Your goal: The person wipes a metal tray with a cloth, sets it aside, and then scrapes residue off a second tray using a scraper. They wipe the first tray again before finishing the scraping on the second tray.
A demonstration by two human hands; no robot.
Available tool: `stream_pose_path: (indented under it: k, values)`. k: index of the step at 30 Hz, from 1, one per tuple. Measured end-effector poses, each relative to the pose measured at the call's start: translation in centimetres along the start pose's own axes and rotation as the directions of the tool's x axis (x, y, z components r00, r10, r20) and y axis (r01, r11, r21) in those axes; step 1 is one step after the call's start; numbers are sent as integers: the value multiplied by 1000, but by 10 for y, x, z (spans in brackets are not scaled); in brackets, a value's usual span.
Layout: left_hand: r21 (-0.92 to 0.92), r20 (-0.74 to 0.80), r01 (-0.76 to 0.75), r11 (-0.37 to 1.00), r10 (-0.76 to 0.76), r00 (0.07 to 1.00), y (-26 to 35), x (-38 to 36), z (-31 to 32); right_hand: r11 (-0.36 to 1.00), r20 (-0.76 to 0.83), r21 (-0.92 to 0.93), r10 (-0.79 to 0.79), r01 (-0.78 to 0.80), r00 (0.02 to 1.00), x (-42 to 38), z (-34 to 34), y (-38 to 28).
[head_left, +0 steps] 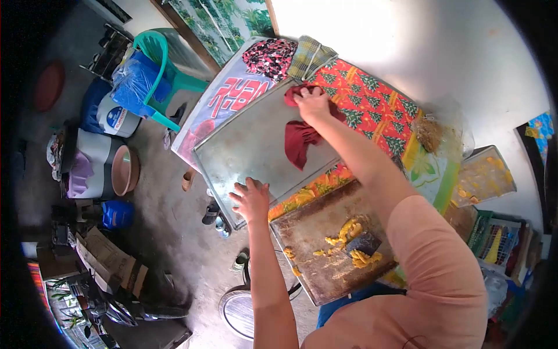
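Note:
A large grey metal tray (244,139) lies on the table. My right hand (312,106) is closed on a dark red cloth (299,145) near the tray's far edge, and part of the cloth trails across the metal. Fingers spread, my left hand (251,199) rests on the tray at its near left corner. Closer to my body is a second, browned metal tray (308,224). On it sit yellow dough-like scraps (349,230) and a small dark block (363,242), which no hand touches.
A Christmas-print cloth (372,99) covers part of the table. Folded cloths (311,57) lie at its back edge. A tray with yellow residue (482,177) stands at the right. On the floor to the left are a green plastic chair (157,75), a basin (125,170) and a stool (238,314).

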State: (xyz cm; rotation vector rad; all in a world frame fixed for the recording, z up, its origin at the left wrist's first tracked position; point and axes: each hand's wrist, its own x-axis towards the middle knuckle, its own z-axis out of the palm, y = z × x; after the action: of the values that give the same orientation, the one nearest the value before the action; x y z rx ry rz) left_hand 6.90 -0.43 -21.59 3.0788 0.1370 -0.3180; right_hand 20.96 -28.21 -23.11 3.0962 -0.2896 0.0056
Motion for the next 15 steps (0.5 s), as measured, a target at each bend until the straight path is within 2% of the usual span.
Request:
stream_pose_path:
  k: [2,3,6,9,13,15]
  values:
    - [-6,20,12,1000,-12,1000,2,-1,-2,993,-107,-83,-94,86,990,-34,-2,29]
    - [-11,22,15,1000,-15,1000,1,0,-1,990,-137,-42,-140,136,981,-51,-3,44]
    - [-7,29,17,1000,-17,999,2,-2,-5,956,-56,-39,-292,290,955,-99,-15,79]
    - [-1,12,16,1000,-16,1000,3,0,1,934,80,-46,-349,353,934,-143,-30,100]
    - [-22,37,8,1000,-7,999,1,1,-2,891,132,-18,-447,453,885,-174,-38,130]
    - [-40,73,8,999,-5,997,1,-1,-9,849,127,-70,-513,523,849,-178,-45,142]
